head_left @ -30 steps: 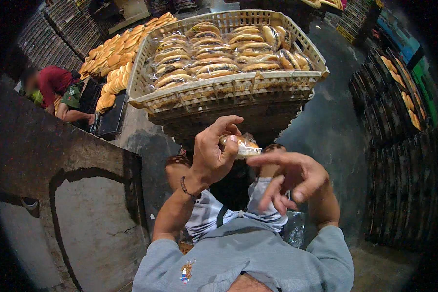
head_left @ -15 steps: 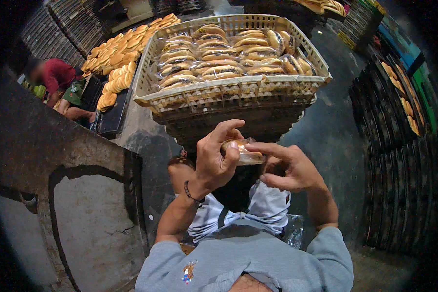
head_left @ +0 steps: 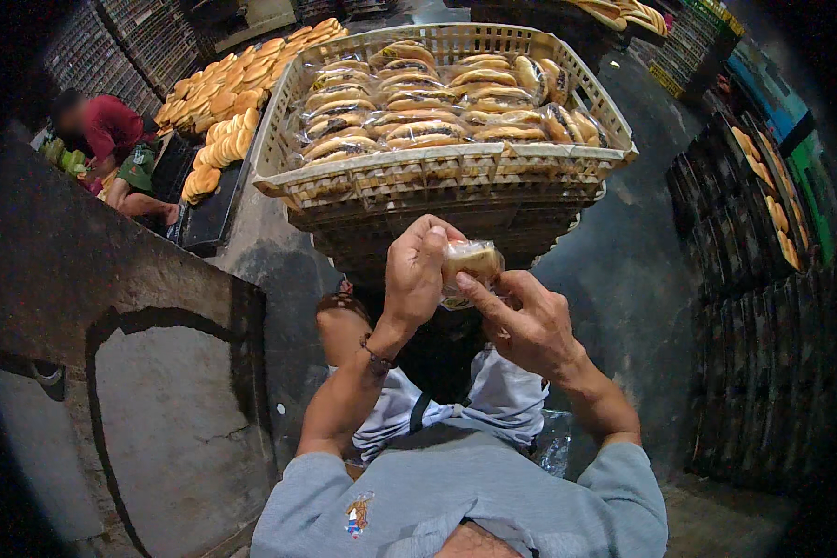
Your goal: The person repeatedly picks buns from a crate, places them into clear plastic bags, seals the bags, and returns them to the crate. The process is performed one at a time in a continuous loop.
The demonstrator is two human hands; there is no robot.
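Observation:
A small bun in a clear plastic bag (head_left: pixel 470 265) is held up in front of me by both hands. My left hand (head_left: pixel 417 274) grips its left side with thumb and fingers. My right hand (head_left: pixel 527 321) pinches the bag's lower right edge with its fingertips. Just beyond them stands a cream plastic crate (head_left: pixel 437 172) filled with several bagged buns, stacked on darker crates.
A person in a red top (head_left: pixel 107 130) crouches at the far left beside black trays of unwrapped buns (head_left: pixel 219 139). A grey concrete wall (head_left: pixel 112 307) runs along my left. Dark stacked crates with buns (head_left: pixel 772 214) stand at the right. Loose clear plastic (head_left: pixel 553 451) lies by my right leg.
My right hand, open and apart from the bun a second ago, has come up and taken hold of the bag. The left hand kept its grip.

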